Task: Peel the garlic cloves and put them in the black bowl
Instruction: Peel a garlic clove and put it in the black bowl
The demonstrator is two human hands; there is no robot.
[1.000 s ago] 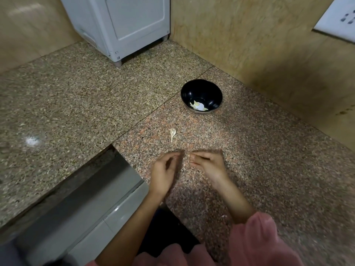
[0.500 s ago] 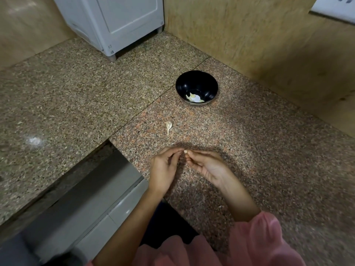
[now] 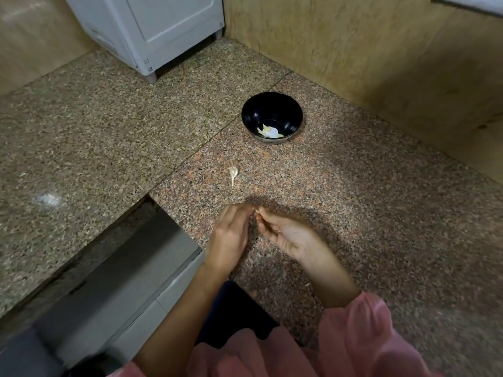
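Both hands are held together just above the granite worktop [image 3: 381,213]. The left hand [image 3: 231,235] is curled, its fingertips meeting those of the right hand [image 3: 285,232], whose thumb and forefinger are pressed together in a pinch on a small pale object, judged to be a garlic clove [image 3: 257,211]. Only a sliver of it is exposed; its long axis and the direction of its tip cannot be told. Whether the left grip closes on the clove or only on its skin cannot be told either.

Beyond the grip, and slightly to its left, one piece of garlic [image 3: 233,174] lies on the worktop, its thin tail pointed back toward the hands and its long axis running roughly away from them. Farther beyond, to the right, the black bowl [image 3: 272,104] is seen upright with pale pieces [image 3: 269,131] inside.

It is judged that peeling is under way. The clove should be held firmly at one end while the skin is drawn off lengthwise, with the loosened skin kept out of the bowl.
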